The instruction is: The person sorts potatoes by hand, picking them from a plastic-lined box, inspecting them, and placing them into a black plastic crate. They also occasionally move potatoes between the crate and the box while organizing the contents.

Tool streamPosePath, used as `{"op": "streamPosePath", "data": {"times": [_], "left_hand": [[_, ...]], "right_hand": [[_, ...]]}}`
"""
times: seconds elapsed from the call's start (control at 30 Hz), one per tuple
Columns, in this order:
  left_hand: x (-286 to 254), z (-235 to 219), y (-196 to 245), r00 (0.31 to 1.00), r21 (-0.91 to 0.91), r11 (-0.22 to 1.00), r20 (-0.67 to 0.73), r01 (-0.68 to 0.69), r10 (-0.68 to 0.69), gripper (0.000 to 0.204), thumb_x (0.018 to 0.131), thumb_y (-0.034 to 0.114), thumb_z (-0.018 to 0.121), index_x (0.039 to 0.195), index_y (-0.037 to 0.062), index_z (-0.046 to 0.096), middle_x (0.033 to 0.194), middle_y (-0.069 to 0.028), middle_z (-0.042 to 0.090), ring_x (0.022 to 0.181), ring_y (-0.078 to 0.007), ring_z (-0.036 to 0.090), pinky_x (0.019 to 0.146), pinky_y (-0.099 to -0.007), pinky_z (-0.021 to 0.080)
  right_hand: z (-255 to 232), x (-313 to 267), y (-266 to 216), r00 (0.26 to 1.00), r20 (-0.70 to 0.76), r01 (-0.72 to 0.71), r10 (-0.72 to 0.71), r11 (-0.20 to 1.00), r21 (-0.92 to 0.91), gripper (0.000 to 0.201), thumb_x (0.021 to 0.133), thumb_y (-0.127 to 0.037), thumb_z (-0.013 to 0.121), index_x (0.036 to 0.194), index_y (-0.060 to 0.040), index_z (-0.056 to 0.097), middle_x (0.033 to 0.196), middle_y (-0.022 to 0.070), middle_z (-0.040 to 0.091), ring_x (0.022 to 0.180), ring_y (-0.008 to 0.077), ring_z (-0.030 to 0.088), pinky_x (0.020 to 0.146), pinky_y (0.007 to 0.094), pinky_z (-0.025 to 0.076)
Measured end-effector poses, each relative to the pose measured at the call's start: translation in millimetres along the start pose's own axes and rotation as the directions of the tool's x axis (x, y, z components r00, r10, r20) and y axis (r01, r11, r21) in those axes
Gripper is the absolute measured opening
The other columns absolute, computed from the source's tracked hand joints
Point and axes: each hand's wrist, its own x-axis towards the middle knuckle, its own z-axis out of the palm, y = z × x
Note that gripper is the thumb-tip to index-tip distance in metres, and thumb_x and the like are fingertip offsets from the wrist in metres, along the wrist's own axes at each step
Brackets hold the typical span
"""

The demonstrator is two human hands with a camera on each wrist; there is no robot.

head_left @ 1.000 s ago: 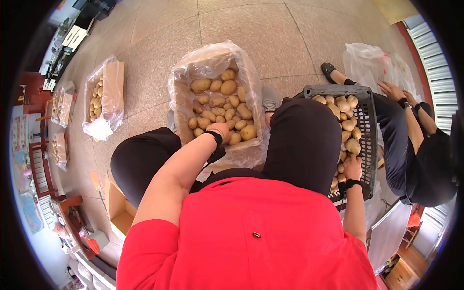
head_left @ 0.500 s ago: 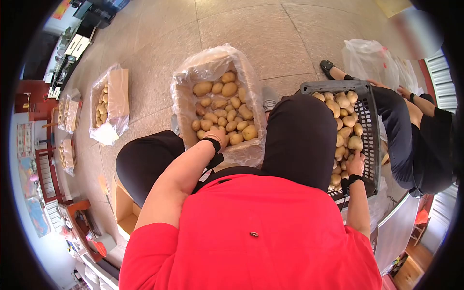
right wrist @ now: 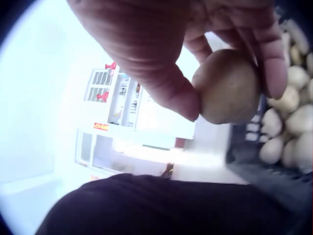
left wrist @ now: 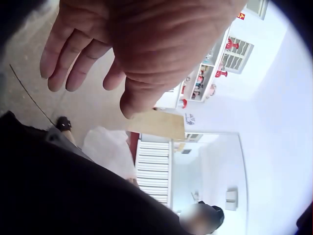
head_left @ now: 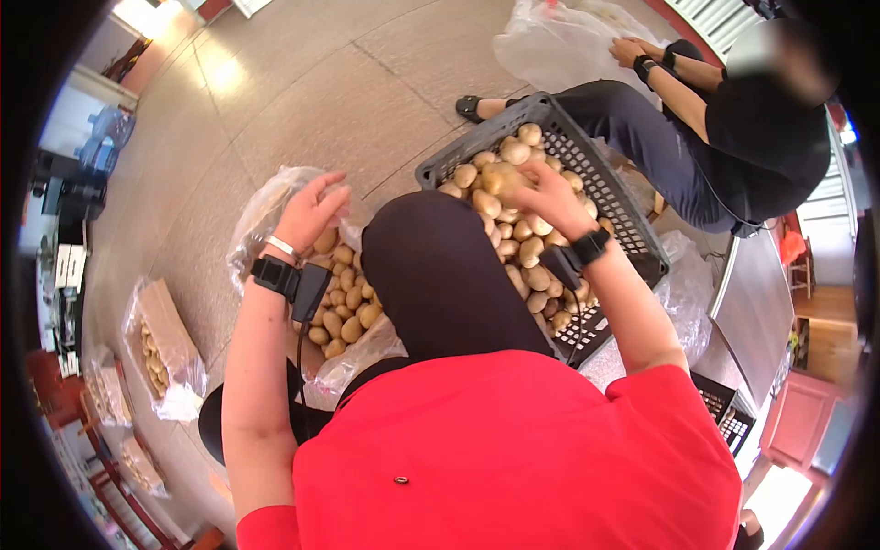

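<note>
My right hand (head_left: 553,199) holds a potato (right wrist: 227,88) between thumb and fingers, over the black plastic crate (head_left: 629,225). Pale potatoes (head_left: 532,250) fill much of that crate. My left hand (head_left: 310,215) is raised over the far end of a plastic-lined cardboard box (head_left: 255,227) that contains more potatoes (head_left: 345,298). Its fingers (left wrist: 78,54) extend loosely and nothing is in its palm. Between box and crate, my dark-trousered knee (head_left: 431,275) hides part of both.
At the right sits another person (head_left: 770,128) in dark clothes, hands by a clear plastic bag (head_left: 559,46). Their leg runs along the crate's far side. More lined potato boxes stand on the left, including a cardboard box (head_left: 174,321). A grey panel (head_left: 752,312) stands behind at right.
My left hand has risen out of the potatoes in the box with nothing in it. The right hand has lifted a potato and moved forward over the crate. The head view has swung rightward.
</note>
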Motion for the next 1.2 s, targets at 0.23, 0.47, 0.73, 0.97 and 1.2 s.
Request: {"op": "streamPosePath", "data": {"times": [0.23, 0.47, 0.73, 0.97, 1.2], "left_hand": [[7.6, 46.3, 122.6, 0.968, -0.162, 0.986, 0.238, -0.041, 0.080, 0.056, 0.093, 0.038, 0.051, 0.138, 0.0090, 0.035, 0.112, -0.0122, 0.058, 0.095, -0.0218, 0.062, 0.083, -0.0315, 0.050], [26.6, 35.6, 83.2, 0.988, -0.434, 0.900, 0.151, 0.046, 0.023, 0.052, 0.091, 0.034, 0.055, 0.134, 0.0080, 0.039, 0.106, -0.0091, 0.057, 0.086, -0.0193, 0.060, 0.078, -0.0300, 0.052], [-5.6, 0.1, -152.1, 0.977, 0.034, 0.983, -0.114, 0.182, -0.178, 0.041, 0.077, 0.020, 0.067, 0.113, 0.0075, 0.055, 0.082, -0.0028, 0.063, 0.064, -0.0116, 0.058, 0.056, -0.0248, 0.049], [-89.2, 24.3, -206.3, 0.946, 0.698, 0.659, -0.079, 0.278, -0.315, 0.061, 0.066, 0.025, 0.072, 0.122, 0.0073, 0.052, 0.113, -0.0192, 0.061, 0.104, -0.0318, 0.059, 0.091, -0.0362, 0.046], [-100.7, 51.6, -203.9, 0.887, 0.804, 0.554, 0.075, 0.217, -0.457, 0.056, 0.065, 0.022, 0.071, 0.118, 0.0112, 0.054, 0.116, -0.0179, 0.057, 0.112, -0.0300, 0.053, 0.095, -0.0349, 0.043]], "right_hand": [[42.8, 50.9, -123.7, 0.949, 0.296, 0.066, -0.109, 0.986, 0.150, 0.056, 0.077, -0.024, 0.071, 0.121, 0.0020, 0.048, 0.100, 0.0119, 0.062, 0.084, 0.0138, 0.061, 0.066, 0.0250, 0.052], [73.9, 64.1, -107.0, 0.907, 0.269, 0.222, -0.324, 0.911, 0.347, 0.053, 0.079, -0.017, 0.070, 0.124, 0.0001, 0.048, 0.114, 0.0164, 0.059, 0.095, 0.0183, 0.061, 0.079, 0.0294, 0.051], [13.9, -1.5, 48.6, 0.990, -0.001, 0.112, -0.138, 0.811, -0.574, 0.028, 0.077, -0.023, 0.058, 0.093, -0.0003, 0.061, 0.091, 0.0229, 0.063, 0.088, 0.0372, 0.061, 0.075, 0.0424, 0.049], [-24.7, -76.9, 184.3, 0.915, -0.169, -0.321, 0.366, 0.407, -0.855, 0.035, 0.079, -0.023, 0.057, 0.106, -0.0014, 0.056, 0.110, 0.0221, 0.057, 0.102, 0.0440, 0.056, 0.081, 0.0447, 0.051], [-4.8, -79.0, 174.3, 0.838, -0.302, -0.433, 0.454, 0.219, -0.874, 0.035, 0.086, -0.018, 0.050, 0.116, -0.0015, 0.051, 0.122, 0.0214, 0.047, 0.108, 0.0463, 0.050, 0.070, 0.0586, 0.050]]}}
